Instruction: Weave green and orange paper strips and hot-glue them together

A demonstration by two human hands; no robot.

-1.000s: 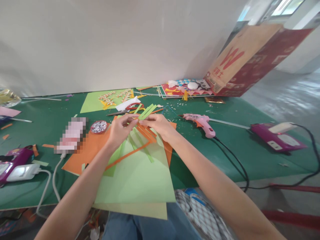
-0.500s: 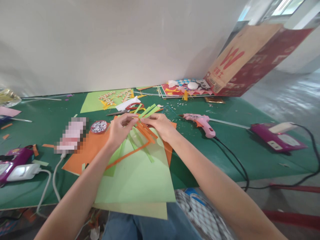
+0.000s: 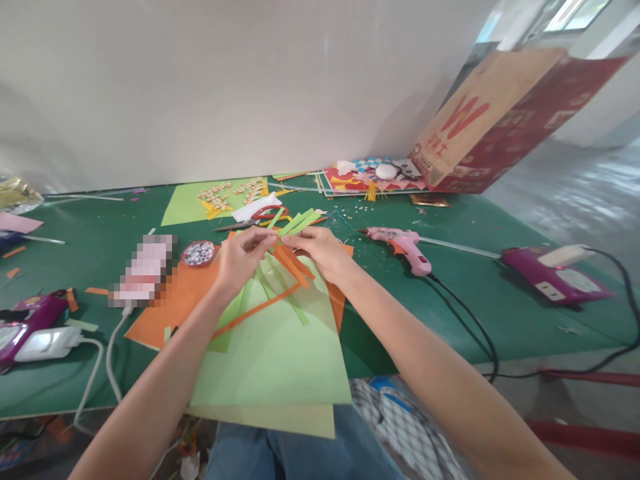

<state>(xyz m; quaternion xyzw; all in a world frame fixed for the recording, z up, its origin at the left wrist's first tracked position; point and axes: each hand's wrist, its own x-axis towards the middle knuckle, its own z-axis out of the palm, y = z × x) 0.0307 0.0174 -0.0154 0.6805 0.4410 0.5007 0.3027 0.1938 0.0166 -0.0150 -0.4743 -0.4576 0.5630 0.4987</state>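
Pinching strips [image 3: 303,222], dish [image 3: 215,251] of pale bits [image 3: 199,253]

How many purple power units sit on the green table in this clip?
2. The left unit is near the table's left end, cut off by the picture's edge; the right unit lies beyond the pink glue gun. Others may be hidden.

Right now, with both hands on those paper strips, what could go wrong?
1. The paper strips might shift or crease: the left hand and right hand hold them in a fingertip grip.
2. The glue gun could get dragged if its cord, looping past the table's front edge, snags.
3. The pale green sheet overhangs that edge; a bump might shift it.
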